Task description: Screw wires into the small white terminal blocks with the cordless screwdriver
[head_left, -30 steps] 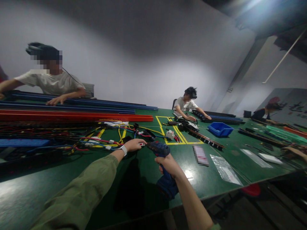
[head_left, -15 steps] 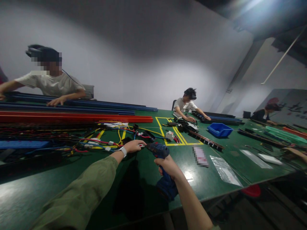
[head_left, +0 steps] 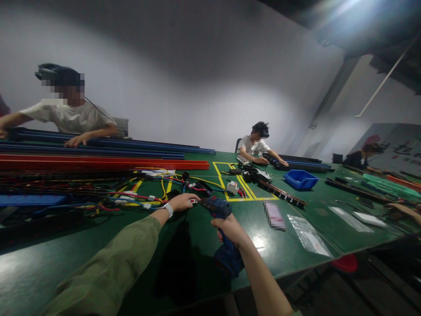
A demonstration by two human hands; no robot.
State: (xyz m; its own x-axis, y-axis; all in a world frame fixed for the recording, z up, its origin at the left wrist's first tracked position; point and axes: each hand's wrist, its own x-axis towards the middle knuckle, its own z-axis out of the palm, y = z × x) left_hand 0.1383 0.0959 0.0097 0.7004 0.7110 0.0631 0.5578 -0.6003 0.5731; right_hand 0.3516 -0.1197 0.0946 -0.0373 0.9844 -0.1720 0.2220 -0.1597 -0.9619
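My right hand (head_left: 230,228) is wrapped round the grip of a blue cordless drill (head_left: 217,207), whose nose points left. Between the fingers of my left hand (head_left: 181,202) is a small white and red part (head_left: 194,201), close to the drill's tip; whether the two touch cannot be made out. Just beyond my left hand, red, yellow and blue cables (head_left: 158,199) with white connectors run across the green table (head_left: 256,241). A white block-shaped component (head_left: 232,188) stands past the drill, beside short red and black leads.
Long red (head_left: 158,164) and blue rails lie at the back left. A blue bin (head_left: 300,179), a pinkish packet (head_left: 274,216) and a clear plastic bag (head_left: 309,235) are to the right. A person (head_left: 70,101) leans over the rails; two others sit farther right.
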